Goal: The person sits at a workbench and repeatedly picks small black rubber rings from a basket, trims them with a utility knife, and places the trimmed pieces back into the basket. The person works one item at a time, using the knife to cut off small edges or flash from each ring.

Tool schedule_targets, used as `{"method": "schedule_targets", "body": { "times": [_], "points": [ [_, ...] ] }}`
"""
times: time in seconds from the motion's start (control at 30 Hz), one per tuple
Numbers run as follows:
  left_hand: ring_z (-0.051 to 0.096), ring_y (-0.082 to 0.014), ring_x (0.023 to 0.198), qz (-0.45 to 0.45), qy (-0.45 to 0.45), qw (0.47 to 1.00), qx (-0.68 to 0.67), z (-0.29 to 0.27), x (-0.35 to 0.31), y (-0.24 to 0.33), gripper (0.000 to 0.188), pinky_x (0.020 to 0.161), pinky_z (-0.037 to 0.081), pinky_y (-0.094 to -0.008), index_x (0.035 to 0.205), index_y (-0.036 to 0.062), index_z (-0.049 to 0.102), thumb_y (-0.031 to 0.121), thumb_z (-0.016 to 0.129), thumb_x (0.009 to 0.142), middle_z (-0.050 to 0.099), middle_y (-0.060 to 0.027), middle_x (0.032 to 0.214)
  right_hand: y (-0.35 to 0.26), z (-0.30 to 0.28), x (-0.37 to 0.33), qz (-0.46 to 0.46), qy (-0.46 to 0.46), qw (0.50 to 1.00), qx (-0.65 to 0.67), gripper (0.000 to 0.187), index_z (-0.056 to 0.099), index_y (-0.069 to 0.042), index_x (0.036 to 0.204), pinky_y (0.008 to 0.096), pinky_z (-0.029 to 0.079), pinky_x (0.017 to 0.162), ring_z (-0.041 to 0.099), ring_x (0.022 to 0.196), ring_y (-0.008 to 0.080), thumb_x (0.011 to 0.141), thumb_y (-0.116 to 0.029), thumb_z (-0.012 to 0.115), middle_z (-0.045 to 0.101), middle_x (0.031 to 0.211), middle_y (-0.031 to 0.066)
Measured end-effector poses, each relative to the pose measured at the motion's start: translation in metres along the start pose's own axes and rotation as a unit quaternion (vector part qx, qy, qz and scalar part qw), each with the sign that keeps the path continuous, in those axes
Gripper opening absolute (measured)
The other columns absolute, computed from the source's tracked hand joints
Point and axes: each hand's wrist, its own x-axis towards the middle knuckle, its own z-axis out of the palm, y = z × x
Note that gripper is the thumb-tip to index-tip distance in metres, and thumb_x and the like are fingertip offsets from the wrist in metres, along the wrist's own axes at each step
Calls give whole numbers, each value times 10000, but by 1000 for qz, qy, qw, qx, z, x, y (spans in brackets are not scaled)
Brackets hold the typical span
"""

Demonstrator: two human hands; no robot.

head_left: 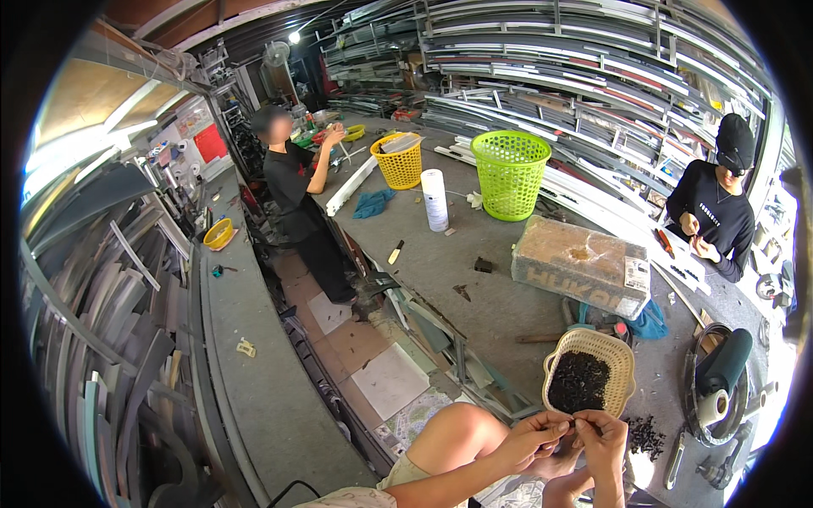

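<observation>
My left hand (pixel 535 440) and my right hand (pixel 605 442) meet at the lower right, fingertips pinched together. A small black piece (pixel 573 422) shows between the fingertips; its exact shape is too small to tell. Just beyond the hands stands a cream woven plastic basket (pixel 622 347), which holds many small black pieces (pixel 580 381). To the right of my right hand lies a loose pile of similar black pieces (pixel 645 438) on the grey work table (pixel 423 279).
A hammer (pixel 542 338) and blue cloth lie behind the basket, near a wrapped box (pixel 580 258). A pair of pliers or wrench (pixel 675 461) and a dark green roll (pixel 727 360) sit right. Green (pixel 511 173) and yellow (pixel 398 165) baskets stand farther back. Two people work across the table.
</observation>
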Motion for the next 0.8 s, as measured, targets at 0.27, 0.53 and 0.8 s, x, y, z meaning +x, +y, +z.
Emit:
{"method": "schedule_targets", "body": {
  "times": [0.27,0.53,0.8],
  "points": [
    [440,-10,643,27,23,999,-12,1,-3,-4,196,546,326,-181,1190,42,697,186,688,1056,690,22,942,1,1,-4,-58,7,994,-92,120,772,27,1001,262,555,649,686,699,102,881,19,775,758,799,77],
    [415,-31,575,46,10,998,39,-2,-4,-9,83,504,302,-215,1096,75,724,131,683,1051,593,34,762,-14,2,-8,-53,7,988,-142,141,777,22,978,269,580,767,725,825,117,851,80,758,781,889,91],
    [455,-60,549,73,113,985,109,16,1,-7,73,483,337,-244,948,75,698,69,763,981,627,-21,721,-9,4,-7,-165,56,962,-211,110,750,-66,1013,408,588,713,733,816,342,906,-66,728,721,921,120]
  ]
}}
